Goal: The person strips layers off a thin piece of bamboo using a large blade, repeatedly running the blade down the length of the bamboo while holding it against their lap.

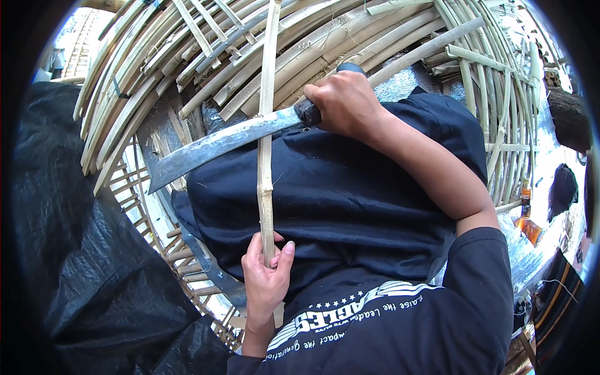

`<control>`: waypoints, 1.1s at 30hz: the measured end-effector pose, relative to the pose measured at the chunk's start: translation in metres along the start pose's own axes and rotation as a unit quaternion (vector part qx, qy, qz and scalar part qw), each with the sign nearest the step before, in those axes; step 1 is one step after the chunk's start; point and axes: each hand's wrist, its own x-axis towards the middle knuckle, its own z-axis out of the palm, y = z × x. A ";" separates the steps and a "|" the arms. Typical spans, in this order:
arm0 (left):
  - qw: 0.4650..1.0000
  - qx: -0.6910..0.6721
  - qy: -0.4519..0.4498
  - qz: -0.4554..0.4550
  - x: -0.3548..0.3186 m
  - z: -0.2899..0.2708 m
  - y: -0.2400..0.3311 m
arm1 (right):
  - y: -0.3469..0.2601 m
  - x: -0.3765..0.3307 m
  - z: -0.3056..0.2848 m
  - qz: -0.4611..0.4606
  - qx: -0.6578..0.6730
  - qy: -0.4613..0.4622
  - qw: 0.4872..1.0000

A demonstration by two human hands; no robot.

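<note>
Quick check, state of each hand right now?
Left hand: closed, holding the near end of a bamboo strip.
Right hand: closed around the handle of a machete, its blade crossing the strip.

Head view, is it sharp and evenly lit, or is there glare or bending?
Head view, middle: the knife and bamboo strip look fairly sharp; head view, right side: bright light washes out patches; head view, left: the black sheet carries a soft sheen; head view, rim: corners go black, and fisheye bending may exaggerate the slats' curves.
</note>
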 end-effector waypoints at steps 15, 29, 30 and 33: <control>0.999 0.027 0.010 0.013 -0.001 -0.003 0.006 | 0.017 0.007 -0.009 0.017 -0.034 0.033 0.999; 0.996 0.081 0.010 0.022 -0.022 -0.010 -0.016 | 0.089 0.013 -0.025 0.181 -0.116 0.076 0.974; 0.995 0.095 0.019 0.022 -0.025 -0.010 -0.017 | 0.091 0.018 -0.029 0.199 -0.135 0.078 0.967; 0.995 0.093 0.036 0.020 -0.022 -0.013 -0.015 | 0.075 0.014 -0.028 0.172 -0.082 0.073 0.979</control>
